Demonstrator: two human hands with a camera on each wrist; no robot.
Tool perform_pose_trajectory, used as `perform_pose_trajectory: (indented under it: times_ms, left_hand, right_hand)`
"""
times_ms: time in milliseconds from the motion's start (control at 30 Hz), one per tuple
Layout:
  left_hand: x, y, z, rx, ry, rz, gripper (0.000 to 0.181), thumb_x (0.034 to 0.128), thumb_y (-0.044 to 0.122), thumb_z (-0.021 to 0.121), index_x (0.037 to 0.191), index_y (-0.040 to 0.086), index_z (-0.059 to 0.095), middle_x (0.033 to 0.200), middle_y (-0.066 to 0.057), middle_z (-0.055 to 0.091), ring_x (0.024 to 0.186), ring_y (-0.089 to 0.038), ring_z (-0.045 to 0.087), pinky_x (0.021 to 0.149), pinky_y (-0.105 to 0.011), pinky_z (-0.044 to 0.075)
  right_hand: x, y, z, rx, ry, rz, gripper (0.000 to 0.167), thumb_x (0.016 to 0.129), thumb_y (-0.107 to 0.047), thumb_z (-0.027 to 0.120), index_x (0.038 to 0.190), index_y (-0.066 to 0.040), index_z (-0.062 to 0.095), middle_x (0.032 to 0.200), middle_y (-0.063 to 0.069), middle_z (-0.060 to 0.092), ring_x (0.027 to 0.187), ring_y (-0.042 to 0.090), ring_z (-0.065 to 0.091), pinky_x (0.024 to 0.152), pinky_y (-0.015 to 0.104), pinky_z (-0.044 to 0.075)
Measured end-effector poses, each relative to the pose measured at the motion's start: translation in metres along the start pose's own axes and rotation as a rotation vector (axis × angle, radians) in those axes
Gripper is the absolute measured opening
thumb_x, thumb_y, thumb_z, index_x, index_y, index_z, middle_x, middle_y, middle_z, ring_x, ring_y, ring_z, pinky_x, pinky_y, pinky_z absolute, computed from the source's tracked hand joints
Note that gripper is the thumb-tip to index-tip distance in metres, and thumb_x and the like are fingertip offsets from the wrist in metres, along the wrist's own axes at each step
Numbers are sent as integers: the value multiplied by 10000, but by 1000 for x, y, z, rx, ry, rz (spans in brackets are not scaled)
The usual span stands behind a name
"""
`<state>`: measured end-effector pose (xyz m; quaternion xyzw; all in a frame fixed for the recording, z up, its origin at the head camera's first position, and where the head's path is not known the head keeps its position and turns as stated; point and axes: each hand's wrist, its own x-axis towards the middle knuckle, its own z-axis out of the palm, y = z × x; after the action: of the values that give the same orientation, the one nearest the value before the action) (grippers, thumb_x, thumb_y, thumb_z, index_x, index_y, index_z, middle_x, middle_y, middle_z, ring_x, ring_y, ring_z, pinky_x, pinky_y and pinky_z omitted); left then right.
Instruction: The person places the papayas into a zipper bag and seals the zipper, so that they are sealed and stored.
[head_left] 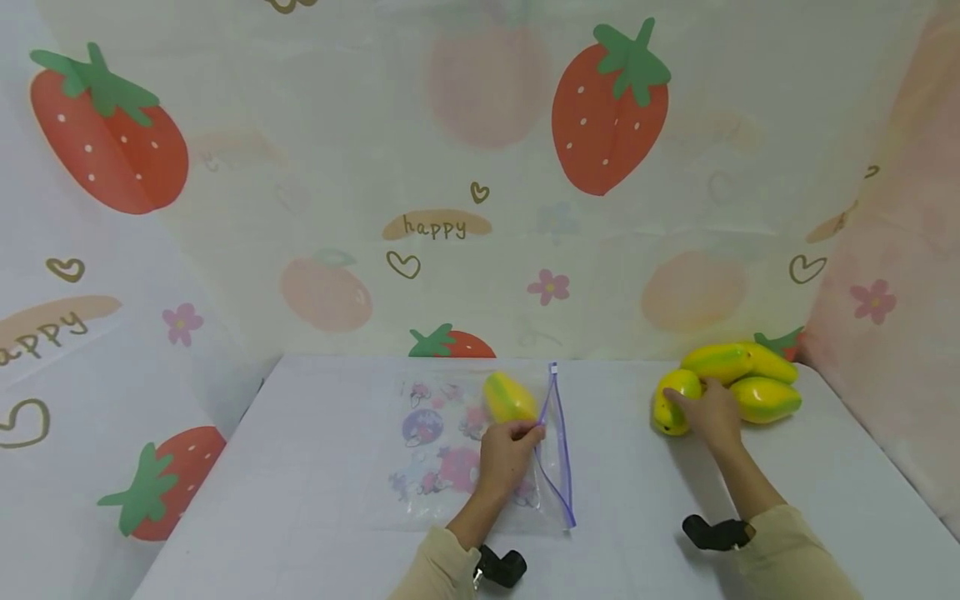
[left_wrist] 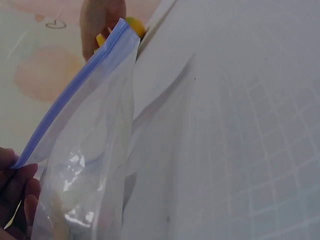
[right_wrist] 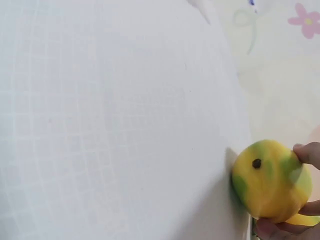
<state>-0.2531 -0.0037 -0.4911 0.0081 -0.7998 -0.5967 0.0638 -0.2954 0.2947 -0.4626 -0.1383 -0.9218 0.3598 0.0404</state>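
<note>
A clear zip bag [head_left: 450, 512] with pink and purple cartoon prints lies on the table, its purple zip edge [head_left: 567, 475] parted on the right side. One yellow-green toy mango [head_left: 508, 397] is in the bag's upper part. My left hand [head_left: 502, 458] pinches the mouth edge near that mango; in the left wrist view, thumb and fingers hold the purple strip [left_wrist: 65, 100]. Over at the right, my right hand [head_left: 716, 414] grips another toy mango [head_left: 672, 408] between thumb and fingers. Its dark-spotted end [right_wrist: 270, 187] faces the right wrist camera.
Several more toy mangoes sit grouped at the back right, among them a front one [head_left: 767, 400] beside my right hand and one behind [head_left: 716, 362]. The white table [head_left: 300, 483] meets a fruit-printed backdrop [head_left: 525, 308] at its rear edge.
</note>
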Motion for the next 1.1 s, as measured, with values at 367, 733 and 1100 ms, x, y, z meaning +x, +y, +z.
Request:
perform_pose_trajectory:
  times_ms: [367, 733, 1100]
  left_hand:
    - [0, -1, -1, -7, -19, -18, 214, 864, 224, 721, 938, 28, 766, 856, -72, 742, 739, -71, 576, 691, -214, 483]
    - [-2, -1, 0, -39, -18, -13, 209, 857, 207, 719, 921, 13, 764, 845, -92, 737, 728, -74, 569, 681, -207, 474]
    - [-1, 0, 0, -45, -19, -36, 200, 870, 212, 711, 927, 27, 765, 848, -74, 734, 732, -77, 569, 691, -205, 479]
  right_hand:
    - [0, -4, 1, 29, -29, -9, 735, 942, -298, 621, 1430, 144, 293, 1417, 388, 364, 1278, 507, 391, 1055, 605, 362]
    - [1, 1, 1, 59, -49, -28, 760, 928, -292, 629, 1446, 135, 273, 1455, 383, 330, 1326, 517, 353, 1075, 610, 339]
    - [-4, -4, -2, 100, -105, -49, 808, 895, -339, 670, 1466, 88, 288, 1470, 358, 333, 1336, 506, 341, 1089, 595, 326]
